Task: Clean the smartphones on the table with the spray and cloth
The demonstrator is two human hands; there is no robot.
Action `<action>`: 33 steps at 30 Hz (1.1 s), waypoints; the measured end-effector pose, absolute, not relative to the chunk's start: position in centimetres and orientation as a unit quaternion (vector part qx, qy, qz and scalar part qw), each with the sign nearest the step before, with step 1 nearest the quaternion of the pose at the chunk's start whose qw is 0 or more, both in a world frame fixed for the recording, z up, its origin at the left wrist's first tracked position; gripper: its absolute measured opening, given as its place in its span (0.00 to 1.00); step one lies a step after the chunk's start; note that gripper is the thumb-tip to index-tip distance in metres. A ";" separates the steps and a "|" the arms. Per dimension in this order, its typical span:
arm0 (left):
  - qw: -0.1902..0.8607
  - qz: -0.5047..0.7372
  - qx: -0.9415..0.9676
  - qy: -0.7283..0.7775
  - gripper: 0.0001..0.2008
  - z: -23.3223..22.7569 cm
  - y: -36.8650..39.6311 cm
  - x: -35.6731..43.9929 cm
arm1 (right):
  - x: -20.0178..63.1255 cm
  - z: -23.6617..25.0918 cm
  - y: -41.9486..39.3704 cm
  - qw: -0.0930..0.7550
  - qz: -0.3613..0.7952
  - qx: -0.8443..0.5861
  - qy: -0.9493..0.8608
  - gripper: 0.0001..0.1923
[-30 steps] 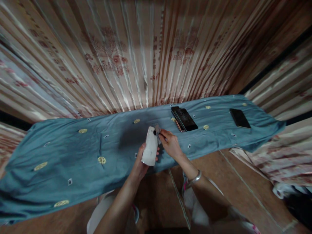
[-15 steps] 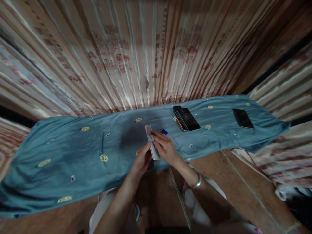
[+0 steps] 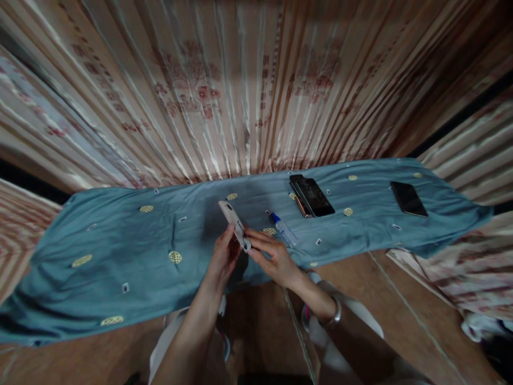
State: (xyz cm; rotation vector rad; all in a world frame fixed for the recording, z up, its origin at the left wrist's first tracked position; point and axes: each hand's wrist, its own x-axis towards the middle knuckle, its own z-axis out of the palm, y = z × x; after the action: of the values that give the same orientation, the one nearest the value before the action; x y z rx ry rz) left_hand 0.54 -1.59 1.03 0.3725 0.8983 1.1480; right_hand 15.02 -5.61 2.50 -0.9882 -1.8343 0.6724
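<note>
Both hands up over the near edge of the desk (image 3: 120, 251), which is covered by a blue-green cloth with yellow round motifs. Left hand (image 3: 223, 260) and right hand (image 3: 272, 258) share one thing: a white phone case (image 3: 234, 229), seen almost edge-on, tilted with its top end away from the person and leaning left. Left fingers (image 3: 230, 235) curl around its lower left edge, thumb side pressed to it; right fingers (image 3: 256, 235) pinch the bottom end from the right, index and thumb closed on the lower corner. So the case is clear of the cloth, clamped between the two hands, just above the fingertips. Just right of the right fingers, lying on the cloth: a small clear bottle with a blue cap (image 3: 282, 228), apart from the hand, not touched. Further right and farther back: a stack of dark phones (image 3: 311, 189), one brownish edge showing under the top one. Well to the right of that, near the desk's far-right end, a single black phone (image 3: 409, 199), screen dark. Metal bangle (image 3: 334, 314) on the right wrist. Striped curtain (image 3: 240, 85) with reddish print hangs behind the desk.
</note>
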 end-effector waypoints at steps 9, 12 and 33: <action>0.723 0.549 0.162 0.387 0.20 1.4 -1.2 -0.1 | 15.1 0.7 -5.4 0.438 0.241 -0.447 -0.742 0.16; 0.725 0.550 0.166 0.380 0.22 1.3 -1.1 0.0 | 15.1 0.2 -5.3 0.427 0.215 -0.456 -0.751 0.17; 0.675 0.590 0.220 0.384 0.20 0.6 -1.8 1.9 | 15.0 1.4 -5.3 0.442 0.151 -0.488 -0.737 0.14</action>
State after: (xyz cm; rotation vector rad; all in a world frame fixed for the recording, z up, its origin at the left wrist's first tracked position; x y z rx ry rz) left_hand 1.85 -1.84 0.58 0.4945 0.8646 1.3264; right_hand 15.00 -5.29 1.40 -1.2119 -1.8293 0.3756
